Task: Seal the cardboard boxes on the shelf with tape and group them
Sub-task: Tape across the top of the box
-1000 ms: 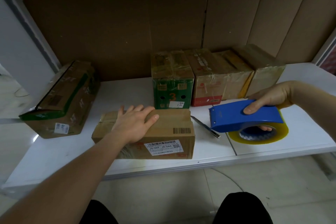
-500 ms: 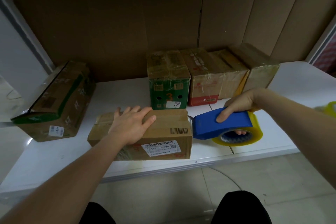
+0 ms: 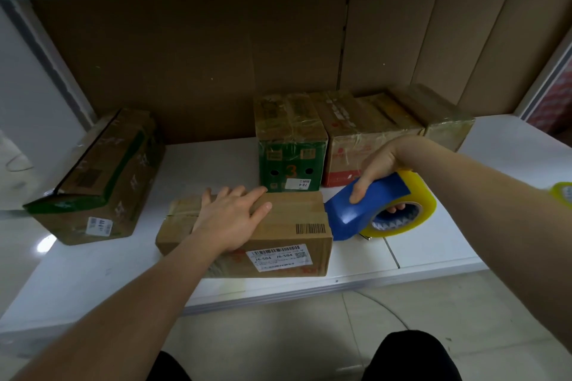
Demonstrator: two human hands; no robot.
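While pressing flat, fingers spread, on top of brown cardboard box [image 3: 288, 219] at shelf [image 3: 433, 254] front: left hand [image 3: 230, 221]. Just right of it, touching box's right end: blue tape dispenser [image 3: 365, 210] with yellowish roll, gripped by right hand [image 3: 376, 168]. Beyond both hands: row of taped boxes [image 3: 346, 133] against back. Far left of left hand: long green-edged box [image 3: 102, 176], angled.
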